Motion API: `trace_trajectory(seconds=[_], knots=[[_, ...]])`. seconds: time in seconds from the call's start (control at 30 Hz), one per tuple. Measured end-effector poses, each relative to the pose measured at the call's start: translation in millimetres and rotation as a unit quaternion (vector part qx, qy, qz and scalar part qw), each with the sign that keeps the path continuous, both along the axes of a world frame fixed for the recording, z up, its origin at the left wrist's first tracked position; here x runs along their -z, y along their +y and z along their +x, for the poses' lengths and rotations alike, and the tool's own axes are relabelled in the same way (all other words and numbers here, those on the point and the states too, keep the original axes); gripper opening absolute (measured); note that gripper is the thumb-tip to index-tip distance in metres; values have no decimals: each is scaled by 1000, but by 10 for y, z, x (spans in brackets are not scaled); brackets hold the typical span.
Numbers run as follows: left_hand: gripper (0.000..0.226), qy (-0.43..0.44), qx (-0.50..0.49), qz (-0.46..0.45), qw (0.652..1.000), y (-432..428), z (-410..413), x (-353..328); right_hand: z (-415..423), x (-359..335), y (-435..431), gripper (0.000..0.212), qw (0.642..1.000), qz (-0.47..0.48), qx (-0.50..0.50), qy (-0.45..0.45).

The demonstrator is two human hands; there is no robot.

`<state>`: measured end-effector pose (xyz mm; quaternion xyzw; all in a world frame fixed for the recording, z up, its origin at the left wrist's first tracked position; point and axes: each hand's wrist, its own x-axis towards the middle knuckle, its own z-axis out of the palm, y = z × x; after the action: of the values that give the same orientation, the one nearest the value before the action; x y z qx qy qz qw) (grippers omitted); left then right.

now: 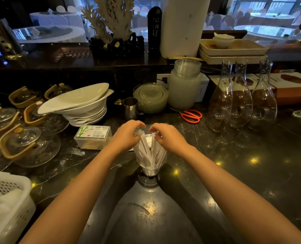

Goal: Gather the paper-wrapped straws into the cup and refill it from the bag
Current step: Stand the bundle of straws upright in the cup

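A clear glass cup stands on the dark marble counter straight ahead of me. Several white paper-wrapped straws stand in it, fanned into a left bunch and a right bunch. My left hand is curled around the tops of the left bunch. My right hand pinches the tops of the right bunch. A clear plastic bag lies flat on the counter just behind the cup, mostly hidden by my hands.
A clear toothpick box sits left of the cup, stacked white bowls and glass teapots further left. Red scissors and glass carafes stand to the right. A steel jug is behind, a white basket at the near left.
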<state>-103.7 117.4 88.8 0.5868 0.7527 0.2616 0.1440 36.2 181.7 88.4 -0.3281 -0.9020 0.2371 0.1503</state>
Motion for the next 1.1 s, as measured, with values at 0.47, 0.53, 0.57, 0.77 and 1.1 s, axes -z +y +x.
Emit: trace_trajectory(seconds=[0.47, 0.53, 0.57, 0.77, 1.1], knots=[[45, 24, 12, -9, 1000, -22, -144, -6, -27, -63, 49, 39, 1000, 10, -22, -3], [48, 33, 13, -11, 999, -9, -164, -58, -40, -120, 82, 43, 1000, -10, -20, -1], [49, 35, 11, -10, 999, 3, -178, -83, -48, -149, 105, 45, 1000, -22, -17, -5], [50, -15, 5, -4, 1000, 124, -285, -203, -114, -307, 309, 56, 994, -109, 5, 0], [51, -299, -123, -59, 944, 418, -500, 107, -195, -164, 805, 63, 954, -280, 110, 10]])
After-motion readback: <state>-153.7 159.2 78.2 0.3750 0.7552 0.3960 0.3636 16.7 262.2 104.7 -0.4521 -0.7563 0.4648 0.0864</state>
